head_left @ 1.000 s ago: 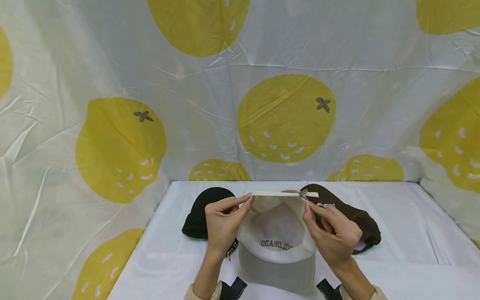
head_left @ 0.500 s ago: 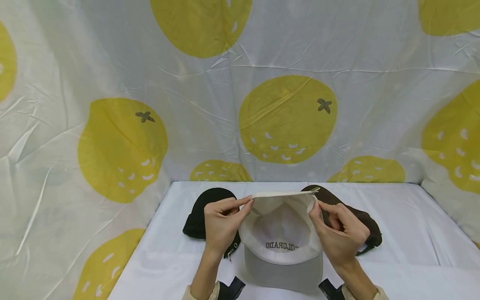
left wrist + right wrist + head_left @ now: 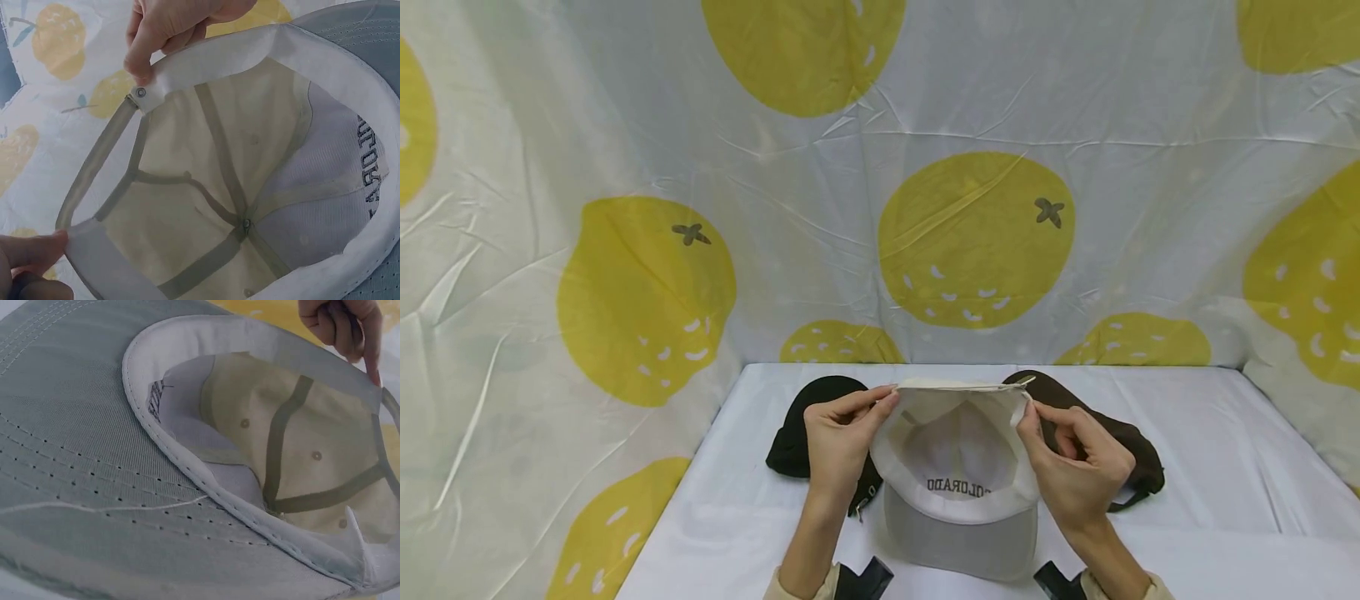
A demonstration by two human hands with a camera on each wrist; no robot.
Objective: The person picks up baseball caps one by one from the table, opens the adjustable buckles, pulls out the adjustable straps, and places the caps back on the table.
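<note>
Left hand and right hand pinch the pale cap's rim.

Site: fabric-screened tabletop booth; type of building cannot be told.
Creased white cloth sheeting printed with large rounded yellow lemon shapes hangs at 12 o'clock and continues along 9 and 3, closing off the view beyond. At 6 o'clock, a flat white cloth-covered table meets it. Small black wrist-mounted cameras, also toward 6, indicate a recording setup.
</note>
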